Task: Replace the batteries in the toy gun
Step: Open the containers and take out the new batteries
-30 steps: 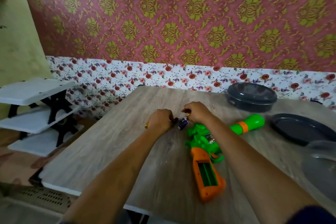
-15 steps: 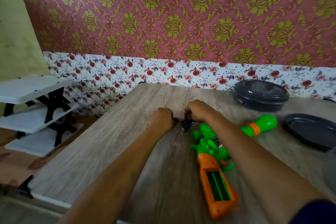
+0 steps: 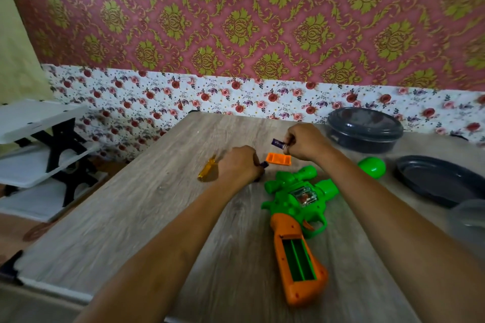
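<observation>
A green and orange toy gun (image 3: pixel 295 207) lies on the wooden table (image 3: pixel 136 217), its orange grip pointing toward me with the battery compartment (image 3: pixel 299 259) open and no batteries visible inside. The orange battery cover (image 3: pixel 278 159) lies on the table beyond the gun. My right hand (image 3: pixel 305 141) pinches a purple battery (image 3: pixel 278 143) lifted above the cover. My left hand (image 3: pixel 240 165) is curled on the table and holds another purple battery (image 3: pixel 263 164), of which only the tip shows. A yellow-handled screwdriver (image 3: pixel 207 172) lies just left of my left hand.
A dark lidded bowl (image 3: pixel 364 128) stands at the back right, with a dark plate (image 3: pixel 441 181) beside it and a greyish container (image 3: pixel 469 220) at the right edge. White shelves (image 3: pixel 34 139) stand left of the table, below its left edge. Patterned wallpaper covers the wall behind.
My right hand has lifted a battery up off the table and moved right, uncovering the orange cover. My left hand stayed curled on the table. The view has shifted closer.
</observation>
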Demonstrator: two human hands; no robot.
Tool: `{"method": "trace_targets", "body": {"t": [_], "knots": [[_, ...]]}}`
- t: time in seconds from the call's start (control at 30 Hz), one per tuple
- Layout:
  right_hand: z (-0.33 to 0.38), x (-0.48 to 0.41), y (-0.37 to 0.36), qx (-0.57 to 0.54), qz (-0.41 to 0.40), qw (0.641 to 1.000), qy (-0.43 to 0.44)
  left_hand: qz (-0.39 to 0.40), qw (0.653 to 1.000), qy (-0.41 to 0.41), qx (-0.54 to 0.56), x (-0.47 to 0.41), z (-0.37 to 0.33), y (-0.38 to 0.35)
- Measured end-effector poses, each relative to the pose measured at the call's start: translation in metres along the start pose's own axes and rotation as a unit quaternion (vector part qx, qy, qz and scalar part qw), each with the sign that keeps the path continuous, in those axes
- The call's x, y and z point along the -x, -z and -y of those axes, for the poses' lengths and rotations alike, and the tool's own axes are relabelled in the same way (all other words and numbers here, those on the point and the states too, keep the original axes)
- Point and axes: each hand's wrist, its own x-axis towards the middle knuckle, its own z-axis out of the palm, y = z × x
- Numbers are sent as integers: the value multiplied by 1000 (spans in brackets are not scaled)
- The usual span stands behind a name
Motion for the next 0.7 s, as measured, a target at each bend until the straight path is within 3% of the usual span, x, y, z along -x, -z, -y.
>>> {"method": "trace_targets", "body": {"t": [0.1, 0.2, 0.43, 0.7], "knots": [[-6, 8, 2, -25, -12, 999, -23, -28, 997, 3, -71, 3, -8, -9], [-7, 16, 2, -46, -18, 998, -31, -54, 996, -5, -73, 7, -8, -14], [-13, 29, 13, -86, -31, 995, -46, -84, 991, 28, 103, 11, -9, 13], [-36, 74, 63, -51, -60, 995, -62, -90, 977, 2, 193, 25, -69, 44]]}}
